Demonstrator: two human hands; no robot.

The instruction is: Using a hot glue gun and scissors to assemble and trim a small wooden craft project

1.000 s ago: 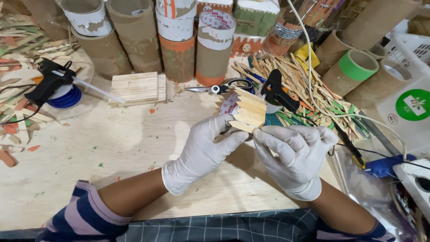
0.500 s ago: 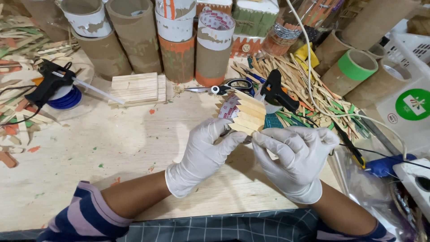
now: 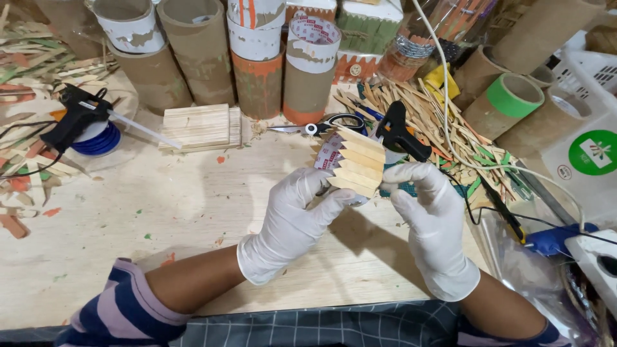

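- Two gloved hands meet over the wooden surface [image 3: 128, 212]: the left hand [image 3: 292, 222] and the right hand [image 3: 430, 225], both in white gloves, striped sleeves nearest the camera.
- Left fingers [image 3: 334, 199] are curled up from below onto the lower edge of a tape roll clad in flat wooden sticks [image 3: 357, 166]; right fingers are closed narrow at its right side, thumb forward.
- Judged from this grip, the step goes best with the roll held steady from beneath while the other hand presses each stick flat, keeping the overlapping rows even and fingertips off any wet glue.
- That piece sits lifted just above the surface, between the hands: pale sticks laid in stepped, angled rows, with the roll's printed side showing at the left.
- Just behind it lie a black glue gun [image 3: 398, 132] and scissors [image 3: 324, 123], touching a heap of loose sticks [image 3: 424, 119].
- Farther off: a stacked stick panel [image 3: 199, 126], another glue gun [image 3: 77, 115] and cardboard tubes [image 3: 193, 51].
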